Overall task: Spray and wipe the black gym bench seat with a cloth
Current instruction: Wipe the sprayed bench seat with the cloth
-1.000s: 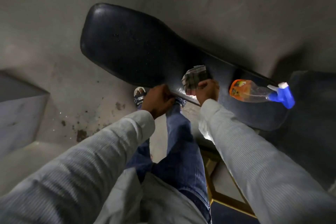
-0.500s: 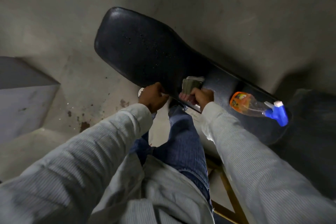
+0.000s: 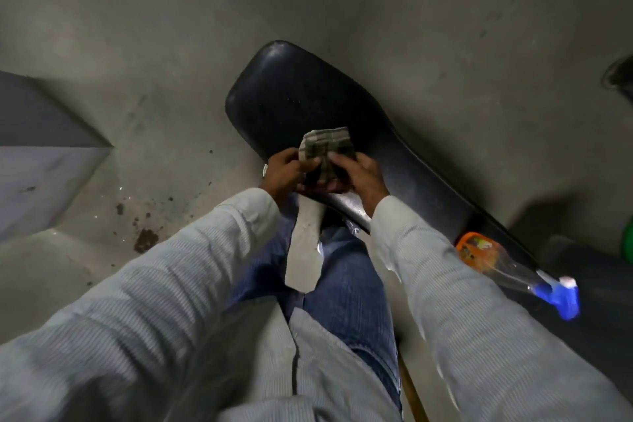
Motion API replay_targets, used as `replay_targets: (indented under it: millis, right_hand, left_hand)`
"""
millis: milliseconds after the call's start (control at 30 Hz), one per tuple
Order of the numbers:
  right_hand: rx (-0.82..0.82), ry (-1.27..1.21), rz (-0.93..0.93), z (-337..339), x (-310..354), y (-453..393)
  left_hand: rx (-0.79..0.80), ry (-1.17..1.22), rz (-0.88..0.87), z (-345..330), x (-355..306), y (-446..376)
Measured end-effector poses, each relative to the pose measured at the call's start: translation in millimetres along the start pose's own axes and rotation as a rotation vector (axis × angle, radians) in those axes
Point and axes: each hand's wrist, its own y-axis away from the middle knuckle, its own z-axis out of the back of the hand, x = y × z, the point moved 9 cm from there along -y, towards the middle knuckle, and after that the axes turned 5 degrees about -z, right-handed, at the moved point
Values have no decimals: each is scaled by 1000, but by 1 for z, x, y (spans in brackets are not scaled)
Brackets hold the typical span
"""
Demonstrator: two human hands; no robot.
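Looking down from the head camera, I see both hands meeting over the near edge of the black bench seat (image 3: 291, 96), with a small checked cloth (image 3: 325, 151) bunched between them. My left hand (image 3: 286, 171) has its fingers curled onto the cloth's left side, thumb and fingertips pinching the fabric. My right hand (image 3: 356, 173) grips the cloth from the right, fingers bent over its top and the thumb tucked beneath. The cloth stands up a little above the knuckles, folded into a rough wad; whether its lower part touches the seat I cannot tell.

The seat runs on a slant from its rounded far-left end down toward the lower right, and faint specks show on its dark surface. Toward the seat's lower right end a spray bottle (image 3: 507, 264) lies on its side, orange label nearest the hands, blue trigger head pointing to the right edge of the view. It is well apart from both hands.

Pale striped sleeves (image 3: 479, 336) cover both forearms, and blue jeans (image 3: 346, 284) show between them. The grey floor (image 3: 411, 10) beside the seat's left edge carries dark stains (image 3: 145, 240).
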Motion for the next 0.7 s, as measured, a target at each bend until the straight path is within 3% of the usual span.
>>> replay_targets:
  millis: [133,333,500,633,700]
  right_hand:
    - [16,186,95,-61,35,-30]
    - [-77,268,257,-112,73,-102]
    - [-107,567,457,-130,94,-142]
    - [-413,1042,847,-125,102,-130]
    - [-420,1169,1025,-137,92,-124]
  left_hand:
    - [-118,-92,-53,61,-10,-45]
    - [-547,-616,-391,121,-15,-113]
    - [-535,-795,-575,99,8,-165]
    - [-576,-801,-683,85,20,-172]
    - [-601,-784,-707,86,24,-176]
